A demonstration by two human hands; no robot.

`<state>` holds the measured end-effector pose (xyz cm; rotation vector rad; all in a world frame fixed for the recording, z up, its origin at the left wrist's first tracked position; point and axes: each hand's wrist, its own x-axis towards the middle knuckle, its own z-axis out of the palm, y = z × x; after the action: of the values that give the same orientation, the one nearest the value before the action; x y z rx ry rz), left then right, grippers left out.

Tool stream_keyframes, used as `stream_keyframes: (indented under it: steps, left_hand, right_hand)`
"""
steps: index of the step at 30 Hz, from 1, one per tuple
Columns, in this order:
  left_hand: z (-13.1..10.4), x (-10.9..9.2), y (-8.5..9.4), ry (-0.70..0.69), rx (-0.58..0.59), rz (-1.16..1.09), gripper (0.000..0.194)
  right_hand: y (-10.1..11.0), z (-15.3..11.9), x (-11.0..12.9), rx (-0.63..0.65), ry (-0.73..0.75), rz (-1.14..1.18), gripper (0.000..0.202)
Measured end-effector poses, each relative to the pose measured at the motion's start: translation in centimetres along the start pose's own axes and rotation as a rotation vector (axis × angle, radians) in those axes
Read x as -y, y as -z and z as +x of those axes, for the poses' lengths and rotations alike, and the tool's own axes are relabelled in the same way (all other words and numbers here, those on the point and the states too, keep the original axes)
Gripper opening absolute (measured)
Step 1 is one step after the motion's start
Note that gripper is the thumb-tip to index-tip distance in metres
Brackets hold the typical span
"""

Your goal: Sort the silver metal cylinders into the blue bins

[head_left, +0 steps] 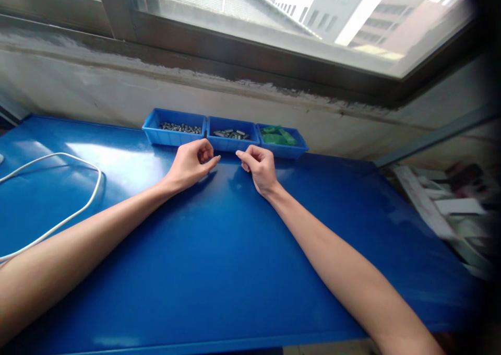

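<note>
Hands point(191, 162) near blue bins point(230, 144)

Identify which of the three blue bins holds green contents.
The right bin, at the row's right-hand end: green items lie inside it. The left bin and middle bin hold grey pieces instead.

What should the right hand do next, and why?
Maybe the right hand could reach over the front wall of the middle blue bin. Its thumb is just in front of that bin, and small gray pieces lie inside, so it looks like a short reach. I can't tell whether the hand is holding something.
</note>
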<state>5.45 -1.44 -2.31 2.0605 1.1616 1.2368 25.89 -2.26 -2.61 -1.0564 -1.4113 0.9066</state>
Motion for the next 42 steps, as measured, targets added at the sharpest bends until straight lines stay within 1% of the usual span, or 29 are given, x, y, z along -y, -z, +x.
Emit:
stream_keyframes:
  steps: [3,4,6,9,13,15,18,21,26,34,38,42]
  left_hand:
    - [0.0,0.2,0.0,-0.009,0.007,0.053,0.026]
    - [0.0,0.3,0.0,-0.020,0.010,0.070,0.026]
    - [-0.1,0.6,0.0,-0.046,0.029,0.103,0.027]
    - [-0.3,0.7,0.0,-0.078,0.089,0.169,0.029]
    - [-0.7,0.2,-0.1,-0.128,0.187,0.317,0.029]
    - [-0.8,-0.1,-0.1,-0.162,0.229,0.382,0.028]
    - [-0.9,-0.4,-0.1,-0.179,0.276,0.438,0.029]
    - [-0.9,-0.4,-0.1,-0.163,0.301,0.459,0.031]
    - [-0.8,-0.4,-0.1,-0.159,0.312,0.457,0.032]
    - [-0.8,-0.4,-0.1,-0.156,0.319,0.472,0.038]
    - [-0.8,-0.6,-0.1,-0.144,0.288,0.440,0.036]
    - [-0.8,-0.6,0.0,-0.127,0.272,0.410,0.028]
  right_hand:
    - [-0.1,-0.3,0.3,-0.128,0.115,-0.328,0.049]
    - [-0.2,-0.4,0.4,-0.153,0.152,-0.416,0.049]
    - [-0.3,-0.5,0.5,-0.158,0.217,-0.561,0.047]
    - [-0.4,-0.8,0.5,-0.089,0.292,-0.720,0.043]
    - [-0.6,-1.3,0.5,0.084,0.352,-0.863,0.038]
    - [-0.7,-1.5,0.5,0.168,0.365,-0.929,0.035]
    - [-0.8,-1.5,0.6,0.250,0.348,-1.007,0.032]
    - [-0.9,-1.4,0.6,0.285,0.318,-1.033,0.032]
    - [-1.0,-1.3,0.7,0.290,0.282,-1.040,0.031]
    - [-0.7,-1.3,0.7,0.305,0.291,-0.972,0.034]
    - [-0.6,-1.2,0.5,0.281,0.270,-0.914,0.036]
    - [-0.6,-1.0,0.5,0.261,0.253,-0.839,0.036]
